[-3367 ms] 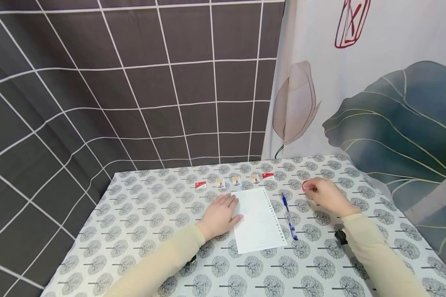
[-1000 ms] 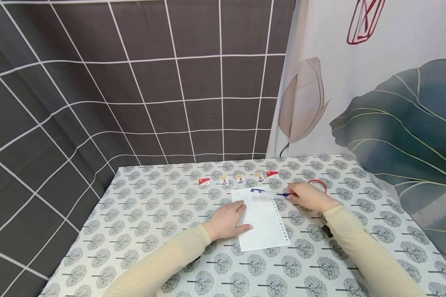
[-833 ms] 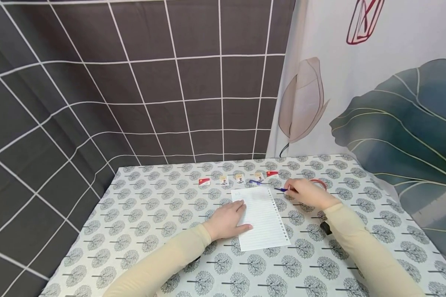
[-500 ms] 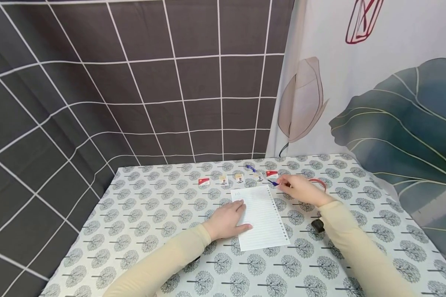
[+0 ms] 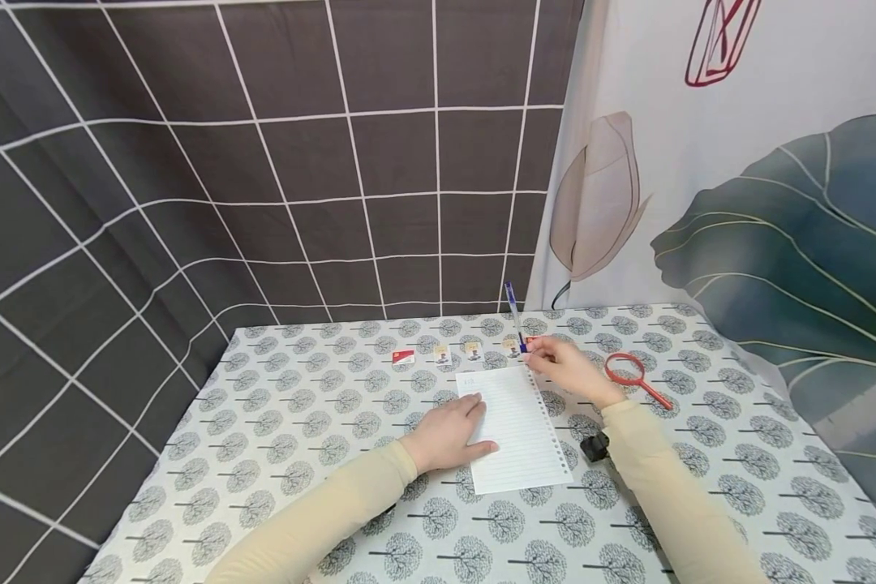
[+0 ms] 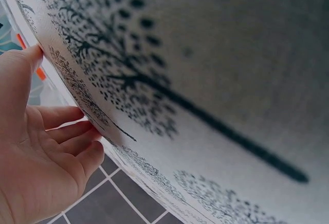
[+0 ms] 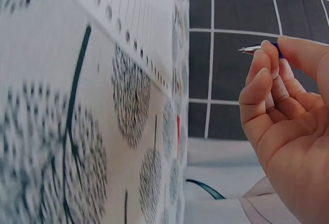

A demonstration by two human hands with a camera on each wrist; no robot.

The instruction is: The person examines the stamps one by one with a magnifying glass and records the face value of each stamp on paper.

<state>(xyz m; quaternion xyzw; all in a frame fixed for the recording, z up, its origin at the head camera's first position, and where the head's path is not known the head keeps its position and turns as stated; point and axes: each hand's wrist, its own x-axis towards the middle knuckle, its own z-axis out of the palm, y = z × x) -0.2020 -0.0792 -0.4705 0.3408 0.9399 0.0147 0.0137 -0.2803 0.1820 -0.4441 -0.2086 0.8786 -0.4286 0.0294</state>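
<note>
In the head view, my left hand (image 5: 448,434) rests with extended fingers on the left edge of a lined, hole-punched sheet of paper (image 5: 514,438). Small handwritten marks show at the sheet's top left. My right hand (image 5: 569,369) pinches a blue pen (image 5: 513,307) just beyond the sheet's top right corner, and the pen's far end points up and away. The right wrist view shows the pen's metal tip (image 7: 248,49) sticking out past the fingertips, apart from the paper. To the right of that hand lies a red magnifying glass (image 5: 642,384).
Beyond the paper runs a row of small cards: a red and white card (image 5: 403,357), several picture cards (image 5: 474,350), and another red card (image 5: 532,340) partly covered by the right hand. The tree-print tablecloth (image 5: 285,438) meets a dark gridded curtain (image 5: 380,284) behind.
The right hand held the magnifying glass earlier, while the pen lay on the table. Over the last second that hand has moved left, and the pen has swung from lying crosswise to pointing up.
</note>
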